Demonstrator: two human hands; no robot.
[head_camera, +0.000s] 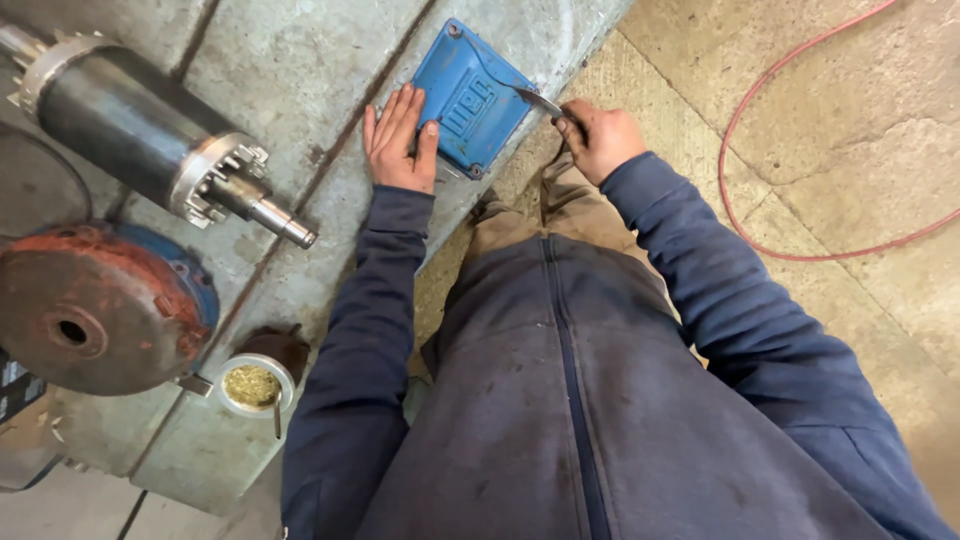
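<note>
A blue square metal cover (470, 95) with raised lettering and corner screws lies on the grey workbench (300, 70). My left hand (400, 140) rests flat on its near-left corner, fingers spread, pinning it down. My right hand (598, 135) is closed around a thin metal blade or scraper (541, 100), whose tip touches the cover's right edge.
A dark motor rotor with shaft (150, 140) lies at the upper left. A rusty red and blue round end cover (95, 305) sits below it. A cup of green herb with a metal straw (253, 385) stands near the bench edge. A red cable (760, 170) loops on the concrete floor.
</note>
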